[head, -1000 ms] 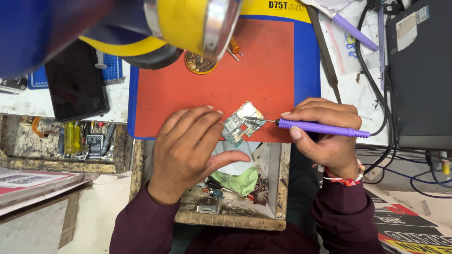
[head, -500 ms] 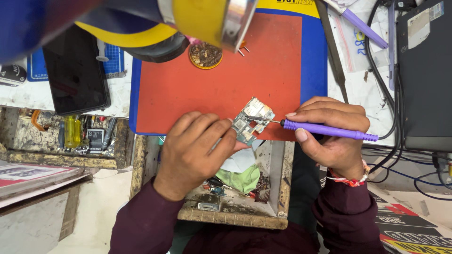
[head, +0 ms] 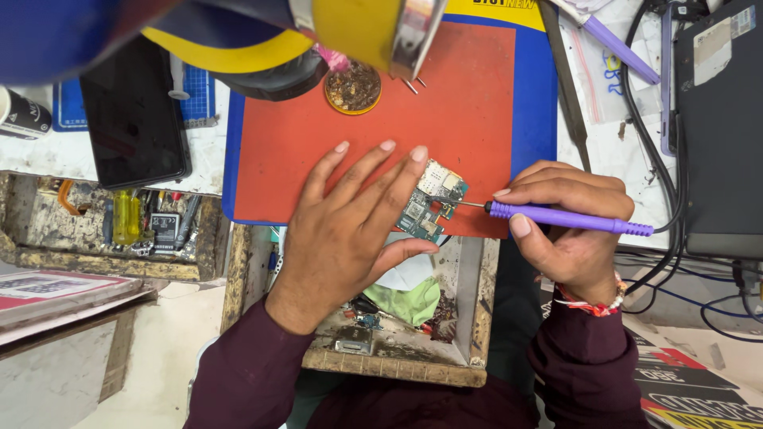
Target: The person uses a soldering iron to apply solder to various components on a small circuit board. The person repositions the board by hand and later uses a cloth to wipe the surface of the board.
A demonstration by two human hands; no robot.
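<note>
two bare hands work over a small green circuit board with silver shields [head: 431, 201], which lies at the near edge of an orange-red rubber work mat [head: 318, 151]. the left hand [head: 350, 226] lies flat beside the board, fingers spread, fingertips and thumb steadying its left side. the right hand [head: 568, 226] pinches a slim purple soldering iron [head: 568, 218] like a pen, tip touching the board's right edge. doing this well likely means firm left-hand pressure and light, brief tip contact. a round tin of brass tip-cleaning wool [head: 353, 87] sits farther back.
</note>
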